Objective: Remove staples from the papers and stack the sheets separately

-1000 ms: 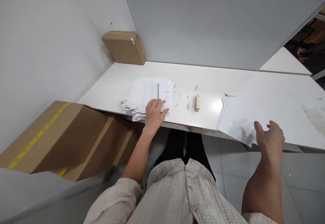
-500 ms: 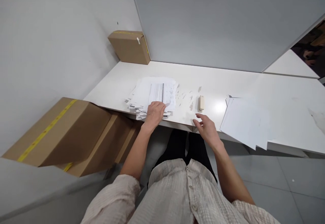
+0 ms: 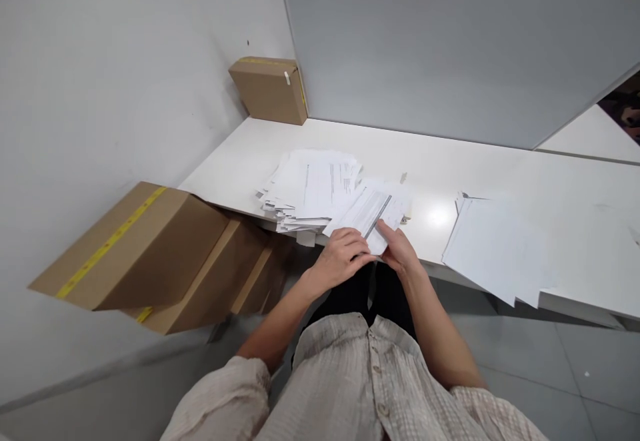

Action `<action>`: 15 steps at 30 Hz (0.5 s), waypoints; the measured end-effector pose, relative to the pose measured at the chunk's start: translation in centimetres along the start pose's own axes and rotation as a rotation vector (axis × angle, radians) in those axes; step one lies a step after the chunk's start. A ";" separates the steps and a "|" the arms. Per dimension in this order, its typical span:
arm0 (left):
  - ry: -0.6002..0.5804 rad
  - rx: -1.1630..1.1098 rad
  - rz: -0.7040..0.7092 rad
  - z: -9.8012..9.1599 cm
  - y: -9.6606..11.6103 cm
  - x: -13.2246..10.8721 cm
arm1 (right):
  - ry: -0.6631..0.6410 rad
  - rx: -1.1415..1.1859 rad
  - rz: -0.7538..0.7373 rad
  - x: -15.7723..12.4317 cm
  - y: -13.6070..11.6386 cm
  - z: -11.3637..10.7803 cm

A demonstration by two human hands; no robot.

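A printed paper sheet (image 3: 373, 204) with a dark band across it is held between both hands at the table's front edge; whether it is one sheet or more I cannot tell. My left hand (image 3: 345, 254) grips its near left edge. My right hand (image 3: 399, 246) pinches the near right side, thumb on top. Left of it lies a thick, uneven stack of printed papers (image 3: 323, 178), overlapped by the held sheet's corner. Behind the sheet's right side a small part of the beige stapler (image 3: 407, 217) shows; the rest is hidden.
On the right, a fanned pile of white papers (image 3: 495, 244) overhangs the front edge of the white table (image 3: 425, 161). A cardboard box (image 3: 270, 91) stands in the back left corner. Larger taped cardboard boxes (image 3: 135, 248) sit left of the table, below its edge.
My left hand has brought the printed sheet off the left stack, rightward and toward me. My right hand has closed on its right side. The sheet now covers most of the stapler.
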State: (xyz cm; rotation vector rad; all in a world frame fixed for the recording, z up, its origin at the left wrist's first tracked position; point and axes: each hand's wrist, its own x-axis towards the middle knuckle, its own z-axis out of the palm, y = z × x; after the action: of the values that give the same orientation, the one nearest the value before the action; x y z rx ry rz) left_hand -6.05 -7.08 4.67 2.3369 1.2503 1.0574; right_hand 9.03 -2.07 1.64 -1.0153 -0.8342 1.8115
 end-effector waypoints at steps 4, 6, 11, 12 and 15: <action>0.121 0.107 -0.120 -1.5 -2.7 0.4 | 0.115 0.020 -0.011 -1.2 0.4 -1.9; 0.192 0.267 -0.199 -2.4 -5.0 0.9 | 0.142 0.012 -0.009 -2.2 0.5 -3.0; -0.002 0.438 -0.173 -3.4 -8.1 1.2 | 0.202 0.046 -0.002 -4.1 0.7 -4.9; -0.017 0.446 -0.168 -3.5 -8.2 1.2 | 0.210 0.051 -0.004 -4.2 0.8 -5.1; 0.002 0.433 -0.167 -3.5 -8.0 1.1 | 0.195 0.039 -0.012 -4.4 1.0 -5.4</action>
State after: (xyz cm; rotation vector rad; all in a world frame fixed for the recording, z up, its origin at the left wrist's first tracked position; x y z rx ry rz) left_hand -12.99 -1.83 3.22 2.4676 1.7885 0.7959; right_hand 14.73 -5.78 -0.29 -1.1383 -0.6819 1.6807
